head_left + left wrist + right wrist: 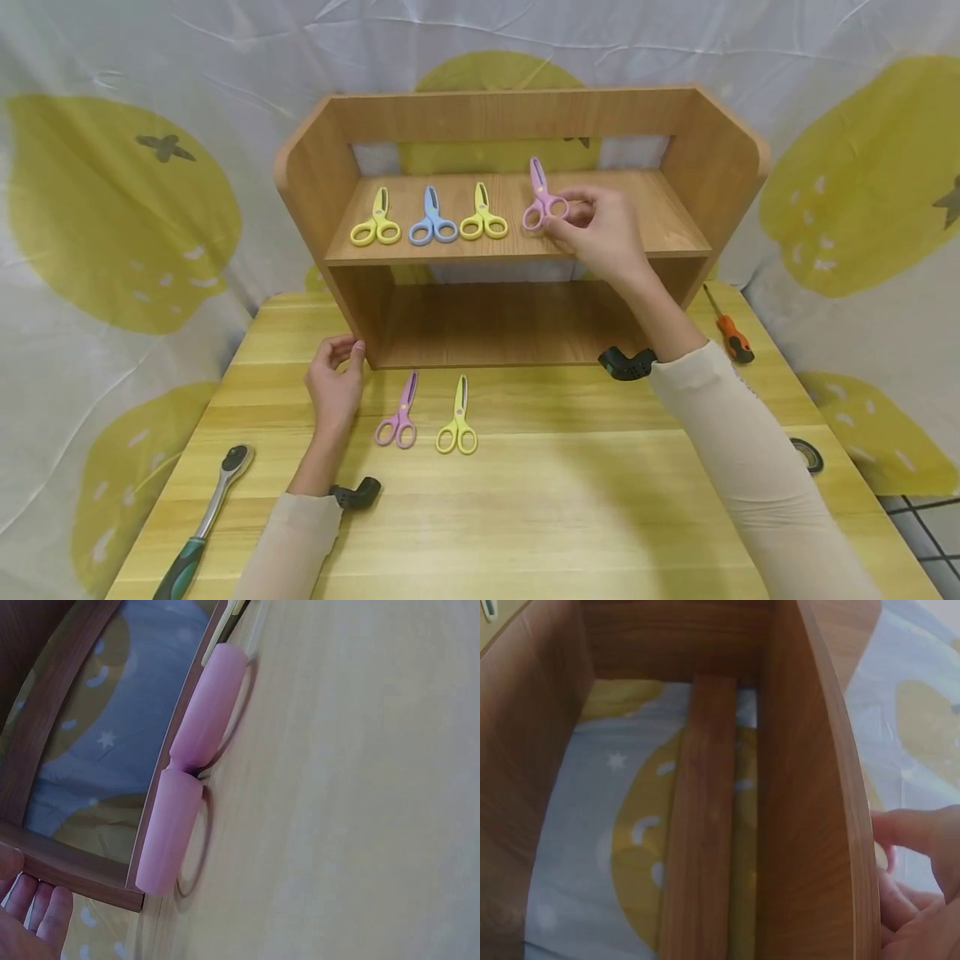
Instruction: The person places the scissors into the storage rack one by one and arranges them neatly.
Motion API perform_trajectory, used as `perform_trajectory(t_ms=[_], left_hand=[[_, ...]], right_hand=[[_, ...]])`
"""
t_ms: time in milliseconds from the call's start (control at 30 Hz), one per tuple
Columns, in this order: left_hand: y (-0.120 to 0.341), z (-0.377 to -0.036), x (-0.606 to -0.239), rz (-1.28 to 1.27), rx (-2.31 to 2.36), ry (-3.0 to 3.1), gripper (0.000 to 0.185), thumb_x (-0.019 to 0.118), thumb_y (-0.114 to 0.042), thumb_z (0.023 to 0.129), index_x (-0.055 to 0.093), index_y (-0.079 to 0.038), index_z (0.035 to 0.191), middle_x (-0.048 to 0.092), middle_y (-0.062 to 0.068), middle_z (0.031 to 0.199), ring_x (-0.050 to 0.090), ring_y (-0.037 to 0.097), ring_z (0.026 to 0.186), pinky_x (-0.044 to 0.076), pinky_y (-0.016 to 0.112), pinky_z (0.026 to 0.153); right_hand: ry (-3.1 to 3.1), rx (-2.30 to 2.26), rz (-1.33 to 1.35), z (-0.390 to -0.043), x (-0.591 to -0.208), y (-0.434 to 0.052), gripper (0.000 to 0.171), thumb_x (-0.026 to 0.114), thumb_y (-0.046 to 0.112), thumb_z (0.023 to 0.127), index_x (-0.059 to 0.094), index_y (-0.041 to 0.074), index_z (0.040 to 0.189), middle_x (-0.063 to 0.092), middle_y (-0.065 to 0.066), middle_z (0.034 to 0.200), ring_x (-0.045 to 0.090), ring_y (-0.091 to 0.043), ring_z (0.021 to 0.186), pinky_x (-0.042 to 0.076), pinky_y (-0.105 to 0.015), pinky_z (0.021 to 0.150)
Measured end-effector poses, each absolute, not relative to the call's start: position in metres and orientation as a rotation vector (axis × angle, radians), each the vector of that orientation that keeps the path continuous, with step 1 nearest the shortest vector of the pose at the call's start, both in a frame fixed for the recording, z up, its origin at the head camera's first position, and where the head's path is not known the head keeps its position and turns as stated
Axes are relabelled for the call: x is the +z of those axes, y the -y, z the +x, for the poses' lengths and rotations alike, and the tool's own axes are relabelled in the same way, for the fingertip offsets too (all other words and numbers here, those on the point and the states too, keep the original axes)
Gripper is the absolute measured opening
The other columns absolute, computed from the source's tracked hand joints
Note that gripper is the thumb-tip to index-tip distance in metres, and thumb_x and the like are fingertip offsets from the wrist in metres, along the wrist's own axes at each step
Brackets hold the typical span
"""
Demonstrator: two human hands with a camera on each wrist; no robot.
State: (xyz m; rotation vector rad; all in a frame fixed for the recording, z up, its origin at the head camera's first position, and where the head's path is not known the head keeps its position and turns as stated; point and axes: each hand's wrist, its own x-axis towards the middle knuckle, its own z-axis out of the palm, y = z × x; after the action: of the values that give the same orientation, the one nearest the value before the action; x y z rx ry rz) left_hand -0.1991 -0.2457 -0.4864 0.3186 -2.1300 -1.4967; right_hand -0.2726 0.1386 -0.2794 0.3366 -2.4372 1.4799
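My right hand [611,233] pinches pink scissors [539,190] by a handle loop over the upper board of a wooden shelf [517,114], blades toward the back. To their left on that board lie yellow scissors [482,210], blue scissors [431,213] and another yellow pair [378,213]. My left hand [335,392] is at the shelf's lower left corner, fingers loosely bent, thumb right at the side panel's edge. Beside it on the table lie another pink pair [404,412] and yellow scissors [460,412]. In the right wrist view, the shelf board hides most of the held scissors.
The wooden table [525,517] carries a ratchet wrench [214,502] at the left. An orange-handled screwdriver [735,338] lies right of the shelf, with a black roll of tape [807,456] near the right edge. A lemon-print curtain [247,50] hangs behind.
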Motion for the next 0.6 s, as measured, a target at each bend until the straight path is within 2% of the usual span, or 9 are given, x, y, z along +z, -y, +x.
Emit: perform_trajectory(t_ms=[167, 267, 433, 600], left_hand=[[0.2448, -0.1985, -0.4857, 0.320, -1.498, 2.126, 0.023, 0.071, -0.022, 0.099, 0.070, -0.004, 0.114, 0.074, 0.012, 0.107, 0.066, 0.003, 0.094, 0.050, 0.012, 0.070], [0.2438, -0.1978, -0.4854, 0.333, -1.499, 2.132, 0.023, 0.071, -0.022, 0.099, 0.070, -0.006, 0.114, 0.074, 0.010, 0.107, 0.066, 0.001, 0.094, 0.050, 0.012, 0.071], [0.2441, -0.1984, -0.4865, 0.348, -1.504, 2.134, 0.022, 0.071, -0.023, 0.099, 0.070, -0.007, 0.114, 0.074, 0.008, 0.107, 0.066, 0.001, 0.094, 0.051, 0.012, 0.070], [0.2453, -0.1988, -0.4880, 0.336, -1.499, 2.137, 0.023, 0.070, -0.024, 0.099, 0.070, -0.007, 0.116, 0.074, 0.010, 0.108, 0.066, 0.002, 0.095, 0.051, 0.012, 0.071]], right_hand=[[2.526, 1.376, 0.331, -0.2739, -0.2800, -0.1344, 0.042, 0.078, 0.022, 0.091, 0.069, 0.004, 0.128, 0.075, -0.009, 0.091, 0.064, -0.010, 0.078, 0.049, -0.017, 0.059], [2.572, 1.326, 0.321, -0.2732, -0.2783, -0.1331, 0.041, 0.076, 0.024, 0.093, 0.069, 0.003, 0.128, 0.074, -0.011, 0.098, 0.064, -0.014, 0.085, 0.049, -0.018, 0.065], [2.665, 1.199, 0.335, -0.2728, -0.2756, -0.1329, 0.040, 0.073, 0.030, 0.096, 0.071, 0.003, 0.125, 0.070, -0.011, 0.108, 0.060, -0.021, 0.097, 0.047, -0.029, 0.079], [2.712, 1.111, 0.372, -0.2732, -0.2763, -0.1324, 0.037, 0.072, 0.031, 0.096, 0.073, 0.004, 0.121, 0.072, -0.012, 0.109, 0.062, -0.024, 0.100, 0.046, -0.034, 0.080]])
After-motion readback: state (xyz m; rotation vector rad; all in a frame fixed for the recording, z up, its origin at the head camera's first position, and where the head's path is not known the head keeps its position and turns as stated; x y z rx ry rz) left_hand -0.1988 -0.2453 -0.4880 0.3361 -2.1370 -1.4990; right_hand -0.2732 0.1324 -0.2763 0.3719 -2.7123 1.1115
